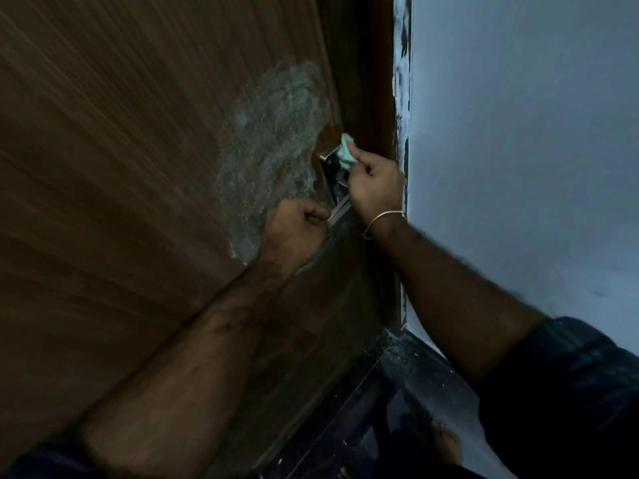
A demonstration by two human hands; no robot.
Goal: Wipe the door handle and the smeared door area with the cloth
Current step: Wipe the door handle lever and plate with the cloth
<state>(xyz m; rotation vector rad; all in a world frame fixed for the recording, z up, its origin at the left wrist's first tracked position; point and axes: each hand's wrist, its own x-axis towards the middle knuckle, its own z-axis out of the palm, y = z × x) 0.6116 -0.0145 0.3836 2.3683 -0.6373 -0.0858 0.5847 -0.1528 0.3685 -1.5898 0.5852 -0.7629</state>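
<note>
A brown wooden door (121, 167) fills the left of the view. A pale, whitish smear (273, 140) spreads over the door just left of the handle. The shiny metal handle plate (332, 174) sits at the door's edge, with its lever (339, 209) sticking out below. My left hand (297, 229) is closed around the end of the lever. My right hand (375, 183) pinches a small light green cloth (346, 150) against the top right of the plate. The hand hides the plate's right side.
The dark door frame (366, 81) runs beside the handle. A pale blue wall (518, 167) with chipped paint along its edge stands to the right. A dark floor and threshold (397, 392) lie below. A thin bangle (383, 219) circles my right wrist.
</note>
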